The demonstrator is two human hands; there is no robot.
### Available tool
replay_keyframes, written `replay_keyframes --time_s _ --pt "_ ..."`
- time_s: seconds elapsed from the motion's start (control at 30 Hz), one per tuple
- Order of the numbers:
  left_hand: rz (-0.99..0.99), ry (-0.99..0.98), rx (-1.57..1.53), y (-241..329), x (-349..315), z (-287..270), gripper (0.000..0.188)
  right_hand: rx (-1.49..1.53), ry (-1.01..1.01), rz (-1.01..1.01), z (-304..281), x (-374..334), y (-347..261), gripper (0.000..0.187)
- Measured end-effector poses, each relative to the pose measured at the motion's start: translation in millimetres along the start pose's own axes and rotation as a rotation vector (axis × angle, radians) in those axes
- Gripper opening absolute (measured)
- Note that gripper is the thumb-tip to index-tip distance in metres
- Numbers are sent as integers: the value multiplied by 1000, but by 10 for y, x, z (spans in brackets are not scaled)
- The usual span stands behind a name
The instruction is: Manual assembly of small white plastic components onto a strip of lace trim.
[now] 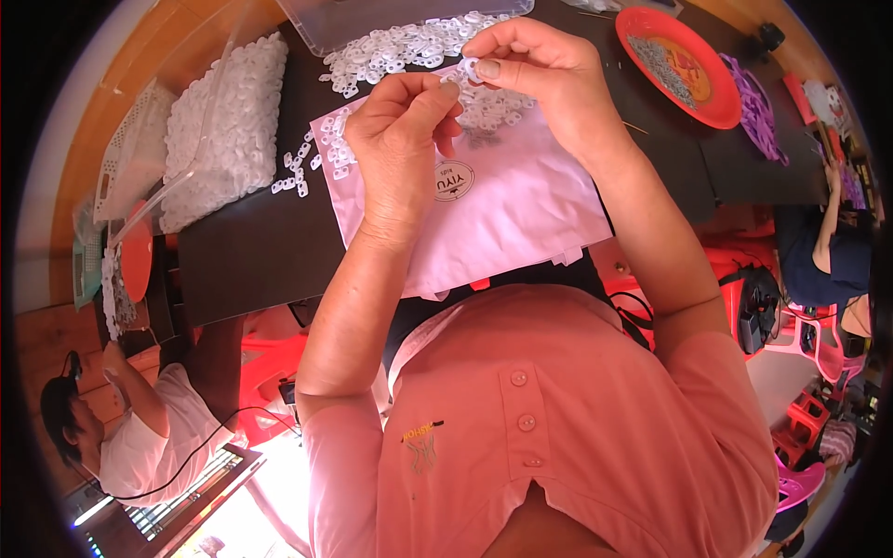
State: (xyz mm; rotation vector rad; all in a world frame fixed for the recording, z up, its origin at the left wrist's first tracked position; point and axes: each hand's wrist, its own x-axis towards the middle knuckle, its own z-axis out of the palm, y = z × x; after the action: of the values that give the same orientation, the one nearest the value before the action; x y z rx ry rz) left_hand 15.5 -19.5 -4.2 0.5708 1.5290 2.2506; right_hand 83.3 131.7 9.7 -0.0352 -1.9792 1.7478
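Note:
Both my hands are raised close together over a pink cloth bag (512,205) spread on the dark table. My right hand (549,79) pinches a small white plastic piece (472,69) between thumb and forefinger. Just beside it, my left hand (395,116) is closed in a pinch; whatever it holds is too small to make out. Under and behind my hands lies a loose heap of white plastic pieces (395,54), oval with holes. More of them rest on the bag's far part, partly hidden by my fingers.
At the left stands a large clear bag (228,130) packed with white pieces. A clear plastic bin (326,23) is at the back. To the right are a red plate (716,84) with small grey metal parts and purple straps (755,112). Other people sit at both sides.

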Motion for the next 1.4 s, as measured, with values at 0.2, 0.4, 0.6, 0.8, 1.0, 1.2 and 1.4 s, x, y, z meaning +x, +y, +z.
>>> replay_keyframes --time_s 0.2,0.4,0.6,0.8,1.0,1.2,1.4 --pt "36 -11 71 7 -19 7 8 -75 -11 -63 -9 -14 16 15" --pt "53 -10 150 35 -22 10 8 -85 -20 -78 -4 -21 0 13" --pt "54 -31 104 -4 -38 15 9 72 -69 -84 63 -26 79 15" --pt "-6 -20 47 -18 -32 9 11 126 -56 84 48 -26 46 13" --pt "16 -43 40 -40 -48 19 13 162 -27 135 20 -21 39 16" --pt "52 -56 50 -58 -55 17 13 140 -47 143 8 -32 23 18" --pt "126 7 73 -124 -68 11 11 161 -65 175 131 -53 41 17"
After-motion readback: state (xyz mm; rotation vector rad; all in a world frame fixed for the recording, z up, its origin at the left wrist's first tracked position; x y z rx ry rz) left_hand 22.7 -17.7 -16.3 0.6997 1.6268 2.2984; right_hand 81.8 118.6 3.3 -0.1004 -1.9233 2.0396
